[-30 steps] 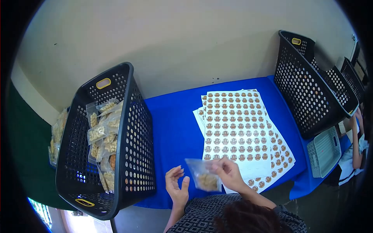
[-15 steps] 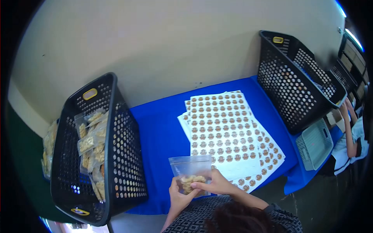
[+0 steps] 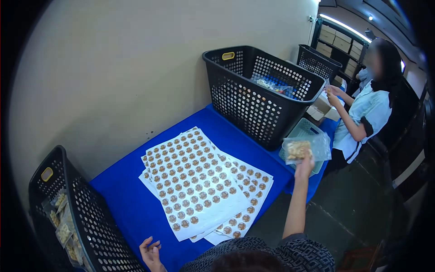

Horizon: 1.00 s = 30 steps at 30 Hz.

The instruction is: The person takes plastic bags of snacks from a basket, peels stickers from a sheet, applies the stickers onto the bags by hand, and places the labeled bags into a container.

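Note:
My right hand [image 3: 304, 167] is stretched out to the right and grips a clear zip bag [image 3: 297, 150] of pale, chunky snack pieces by its lower edge. The bag is held over a small grey-green basket [image 3: 304, 128] and hides part of it. My left hand [image 3: 152, 255] is at the near edge of the blue table, its fingers loosely bent and apart with nothing in them. Between my hands lie overlapping white sheets [image 3: 195, 181] printed with rows of round brown stickers.
At left stands a black perforated basket [image 3: 93, 222] with several filled bags [image 3: 65, 226]. A larger black basket [image 3: 244, 106] at the back right holds some bags. Beyond it, a person [image 3: 367, 106] in a light shirt works beside cardboard boxes [image 3: 321, 108] and another black basket [image 3: 317, 63].
The view has swung right. My right hand has carried the bag from in front of my body out over the small basket, and my left hand has let go of it.

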Each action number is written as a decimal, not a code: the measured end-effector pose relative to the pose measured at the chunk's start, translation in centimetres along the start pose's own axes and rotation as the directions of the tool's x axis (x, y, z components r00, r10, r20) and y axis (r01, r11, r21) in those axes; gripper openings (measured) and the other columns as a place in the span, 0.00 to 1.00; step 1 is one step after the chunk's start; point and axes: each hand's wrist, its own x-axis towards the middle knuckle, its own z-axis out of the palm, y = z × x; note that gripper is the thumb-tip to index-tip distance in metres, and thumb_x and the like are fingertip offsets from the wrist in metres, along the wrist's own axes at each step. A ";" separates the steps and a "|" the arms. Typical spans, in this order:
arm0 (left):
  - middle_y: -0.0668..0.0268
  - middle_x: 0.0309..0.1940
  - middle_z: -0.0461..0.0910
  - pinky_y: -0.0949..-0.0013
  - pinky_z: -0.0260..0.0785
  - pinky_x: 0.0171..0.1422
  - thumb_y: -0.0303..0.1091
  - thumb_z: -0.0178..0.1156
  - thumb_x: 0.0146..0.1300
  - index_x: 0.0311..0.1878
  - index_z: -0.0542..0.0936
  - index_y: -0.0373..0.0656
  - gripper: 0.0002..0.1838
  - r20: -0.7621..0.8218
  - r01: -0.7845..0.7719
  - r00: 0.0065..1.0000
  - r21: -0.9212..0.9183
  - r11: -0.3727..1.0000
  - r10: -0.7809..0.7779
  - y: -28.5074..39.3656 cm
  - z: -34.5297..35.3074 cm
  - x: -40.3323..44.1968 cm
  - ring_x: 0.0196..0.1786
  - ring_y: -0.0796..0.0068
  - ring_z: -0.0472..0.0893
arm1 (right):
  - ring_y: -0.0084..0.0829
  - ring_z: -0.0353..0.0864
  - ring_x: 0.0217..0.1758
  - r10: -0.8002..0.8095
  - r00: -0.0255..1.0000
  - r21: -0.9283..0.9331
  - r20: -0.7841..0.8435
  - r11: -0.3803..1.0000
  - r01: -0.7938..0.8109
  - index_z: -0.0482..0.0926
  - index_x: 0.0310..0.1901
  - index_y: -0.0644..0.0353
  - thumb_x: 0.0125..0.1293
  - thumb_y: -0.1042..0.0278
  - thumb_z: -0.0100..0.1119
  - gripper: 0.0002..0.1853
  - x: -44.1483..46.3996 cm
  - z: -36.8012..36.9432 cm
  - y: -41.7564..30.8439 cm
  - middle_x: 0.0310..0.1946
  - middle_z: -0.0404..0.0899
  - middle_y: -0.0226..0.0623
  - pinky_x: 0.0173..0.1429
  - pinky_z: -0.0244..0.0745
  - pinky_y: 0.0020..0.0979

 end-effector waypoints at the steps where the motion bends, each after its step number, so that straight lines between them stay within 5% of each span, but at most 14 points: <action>1: 0.59 0.46 0.68 0.71 0.65 0.50 0.26 0.47 0.59 0.49 0.65 0.35 0.14 0.005 -0.001 1.000 -0.006 1.000 0.001 0.0 0.0 0.1 0.45 0.70 0.71 | 0.32 0.70 0.47 0.012 0.999 0.003 -0.044 1.000 -0.012 0.62 0.49 0.66 0.57 0.68 0.53 0.20 1.1 -0.9 -0.6 0.44 0.68 0.42 0.48 0.69 0.35; 8: 0.58 0.45 0.68 0.68 0.64 0.51 0.29 0.50 0.58 0.48 0.66 0.34 0.15 0.008 -0.135 0.991 -0.038 0.990 0.136 1.8 -0.6 -0.8 0.45 0.69 0.71 | 0.36 0.47 0.65 0.079 0.995 -0.009 -0.054 0.997 -0.080 0.54 0.54 0.71 0.56 0.66 0.52 0.28 5.0 -5.6 3.5 0.57 0.55 0.46 0.66 0.42 0.32; 12: 0.58 0.44 0.69 0.66 0.62 0.52 0.35 0.54 0.55 0.48 0.66 0.34 0.20 0.039 -0.275 0.960 -0.055 0.960 0.277 5.1 -2.3 -3.3 0.44 0.66 0.71 | 0.31 0.65 0.51 0.179 0.972 -0.126 0.154 0.979 -0.160 0.61 0.50 0.66 0.54 0.69 0.52 0.22 -2.0 -2.4 7.0 0.47 0.65 0.39 0.56 0.60 0.29; 14: 0.54 0.40 0.70 0.61 0.64 0.49 0.38 0.55 0.54 0.43 0.68 0.32 0.19 0.043 -0.431 0.901 -0.015 0.902 0.431 8.5 -2.7 -5.2 0.42 0.61 0.72 | 0.28 0.70 0.41 0.369 0.880 -0.367 0.299 0.896 -0.251 0.64 0.47 0.65 0.53 0.71 0.52 0.18 -7.9 0.4 8.3 0.38 0.69 0.35 0.49 0.65 0.28; 16: 0.54 0.33 0.73 0.57 0.65 0.44 0.39 0.56 0.52 0.40 0.70 0.33 0.18 0.241 -0.667 0.731 0.057 0.743 0.638 10.9 -5.3 -6.4 0.35 0.59 0.74 | 0.30 0.70 0.40 0.512 0.791 -0.510 0.336 0.804 -0.304 0.63 0.47 0.66 0.53 0.72 0.51 0.19 -13.7 1.6 11.9 0.38 0.69 0.36 0.48 0.65 0.29; 18: 0.57 0.25 0.73 0.56 0.67 0.37 0.41 0.57 0.51 0.35 0.71 0.36 0.16 0.368 -0.844 0.490 -0.026 0.535 0.790 12.9 -8.0 -7.1 0.27 0.61 0.75 | 0.24 0.67 0.44 0.585 0.620 -0.701 0.522 0.709 -0.079 0.64 0.45 0.62 0.53 0.68 0.52 0.17 -18.5 0.9 15.9 0.42 0.66 0.34 0.44 0.66 0.24; 20: 0.60 0.21 0.73 0.59 0.66 0.30 0.44 0.57 0.51 0.29 0.71 0.40 0.15 0.229 -0.888 0.459 0.088 0.451 0.858 15.1 -9.9 -8.5 0.23 0.65 0.74 | 0.33 0.65 0.48 0.576 0.456 -0.657 0.679 0.753 0.027 0.62 0.48 0.65 0.51 0.69 0.54 0.22 -24.1 1.0 17.3 0.44 0.65 0.41 0.49 0.63 0.30; 21: 0.61 0.24 0.72 0.62 0.68 0.33 0.37 0.55 0.54 0.34 0.70 0.39 0.11 0.594 -0.878 0.355 -0.053 0.476 0.722 16.6 -15.2 -7.9 0.25 0.68 0.73 | 0.36 0.65 0.48 0.469 0.337 -0.563 0.817 0.774 0.288 0.60 0.49 0.66 0.50 0.70 0.55 0.24 -26.2 1.5 16.5 0.44 0.65 0.44 0.51 0.61 0.33; 22: 0.59 0.28 0.73 0.65 0.67 0.37 0.39 0.57 0.52 0.34 0.71 0.39 0.14 0.465 -0.873 0.477 0.149 0.465 0.746 16.8 -15.8 -7.9 0.30 0.67 0.74 | 0.40 0.64 0.49 0.350 0.174 -0.388 0.921 0.766 0.513 0.59 0.49 0.67 0.49 0.71 0.56 0.26 -27.9 2.0 15.5 0.44 0.65 0.47 0.53 0.60 0.35; 23: 0.58 0.33 0.74 0.68 0.66 0.41 0.41 0.58 0.49 0.34 0.72 0.38 0.16 0.308 -0.823 0.555 0.341 0.455 0.773 17.7 -16.3 -8.0 0.36 0.67 0.74 | 0.43 0.62 0.49 0.351 0.077 -0.333 0.933 0.763 0.555 0.60 0.49 0.67 0.48 0.69 0.56 0.26 -29.3 1.9 15.7 0.44 0.65 0.48 0.53 0.58 0.37; 24: 0.59 0.25 0.74 0.68 0.66 0.36 0.42 0.58 0.47 0.28 0.73 0.39 0.14 0.174 -0.554 0.642 0.778 0.296 0.747 20.7 -14.1 -6.3 0.30 0.66 0.74 | 0.46 0.61 0.50 0.344 -0.021 -0.265 0.939 0.761 0.593 0.60 0.49 0.68 0.48 0.67 0.56 0.27 -30.1 1.5 16.1 0.44 0.64 0.49 0.54 0.57 0.39; 27: 0.59 0.29 0.74 0.68 0.65 0.41 0.30 0.59 0.46 0.32 0.73 0.37 0.10 0.124 -0.342 0.771 0.908 0.241 0.625 23.1 -16.0 -0.5 0.34 0.64 0.74 | 0.51 0.57 0.54 0.360 -0.219 -0.181 0.907 0.802 0.570 0.65 0.45 0.67 0.44 0.64 0.56 0.25 -31.2 -0.3 17.2 0.50 0.60 0.54 0.58 0.48 0.45; 30: 0.61 0.31 0.73 0.67 0.66 0.42 0.35 0.58 0.49 0.33 0.74 0.39 0.11 0.141 -0.201 0.914 0.972 0.123 0.379 20.7 -20.5 3.9 0.37 0.64 0.74 | 0.50 0.57 0.53 0.339 -0.308 -0.077 0.889 0.773 0.629 0.67 0.40 0.66 0.39 0.62 0.58 0.24 -31.6 -0.3 16.2 0.50 0.60 0.53 0.56 0.50 0.43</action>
